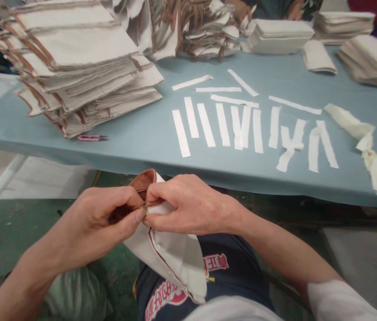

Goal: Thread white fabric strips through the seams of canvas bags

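A white fabric piece [178, 256] with brown edging and a brown inner side hangs over my lap, just in front of the table edge. My left hand [108, 223] pinches its upper edge between thumb and index finger. Right beside it, my right hand [185, 203] grips the same edge, and the fingertips of both hands nearly meet. The brown part of the fabric loops up behind my fingers. What lies exactly between the fingertips is too small to make out.
On the blue-grey table [135, 147] lie many white strips [207, 125], a crumpled cream strip [352, 121] and pink thread snips [92, 138]. A tall fabric stack [84, 49] stands at the left. Folded cloth piles [278, 38] and another person's hand [240, 10] are at the back.
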The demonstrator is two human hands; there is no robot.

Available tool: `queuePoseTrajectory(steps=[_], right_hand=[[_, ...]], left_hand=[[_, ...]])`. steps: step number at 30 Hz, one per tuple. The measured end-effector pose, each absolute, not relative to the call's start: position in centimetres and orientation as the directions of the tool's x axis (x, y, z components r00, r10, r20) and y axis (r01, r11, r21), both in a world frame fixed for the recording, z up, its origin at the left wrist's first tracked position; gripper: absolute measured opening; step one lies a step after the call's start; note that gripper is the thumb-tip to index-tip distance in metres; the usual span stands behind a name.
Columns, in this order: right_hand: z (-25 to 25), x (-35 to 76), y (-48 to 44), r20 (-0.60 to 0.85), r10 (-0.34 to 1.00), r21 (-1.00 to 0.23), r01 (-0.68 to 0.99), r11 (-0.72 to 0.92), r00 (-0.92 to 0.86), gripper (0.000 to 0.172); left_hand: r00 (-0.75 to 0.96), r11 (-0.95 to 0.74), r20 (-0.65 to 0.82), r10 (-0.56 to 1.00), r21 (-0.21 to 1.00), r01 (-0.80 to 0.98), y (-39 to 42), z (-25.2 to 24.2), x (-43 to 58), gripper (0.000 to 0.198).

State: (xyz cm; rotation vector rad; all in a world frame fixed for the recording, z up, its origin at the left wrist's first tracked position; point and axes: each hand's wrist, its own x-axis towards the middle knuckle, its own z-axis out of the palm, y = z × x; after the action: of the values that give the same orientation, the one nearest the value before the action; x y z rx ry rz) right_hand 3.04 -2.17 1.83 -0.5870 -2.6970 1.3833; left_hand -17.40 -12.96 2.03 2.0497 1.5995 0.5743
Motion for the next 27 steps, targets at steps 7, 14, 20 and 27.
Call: queuePoseTrajectory(steps=[7, 14, 20, 27], right_hand=[[1.0, 2.7, -0.7, -0.05, 0.263, -0.875, 0.17, 0.454, -0.963, 0.022], [0.5, 2.8, 0.2, -0.017, 0.183, -0.918, 0.088, 0.387, -0.983, 0.017], [2.0, 2.0, -0.9, -0.079, 0.285, -0.774, 0.239, 0.586, -0.955, 0.025], [3.3, 1.4, -1.4, -0.115, 0.325, -0.597, 0.327, 0.733, -0.939, 0.012]], left_hand=[[0.221, -0.29, 0.188, 0.957, 0.671, 0.683, -12.7, 1.6, -16.5, 0.029], [0.368, -0.226, -0.012, 0.93, 0.77, 0.596, -12.0, 2.6, -18.9, 0.023], [0.415, -0.344, 0.035, 0.909, 0.623, 0.703, -11.6, 3.4, -18.9, 0.019], [0.457, -0.503, 0.212, 0.864, 0.409, 0.762, -12.1, 3.4, -18.1, 0.027]])
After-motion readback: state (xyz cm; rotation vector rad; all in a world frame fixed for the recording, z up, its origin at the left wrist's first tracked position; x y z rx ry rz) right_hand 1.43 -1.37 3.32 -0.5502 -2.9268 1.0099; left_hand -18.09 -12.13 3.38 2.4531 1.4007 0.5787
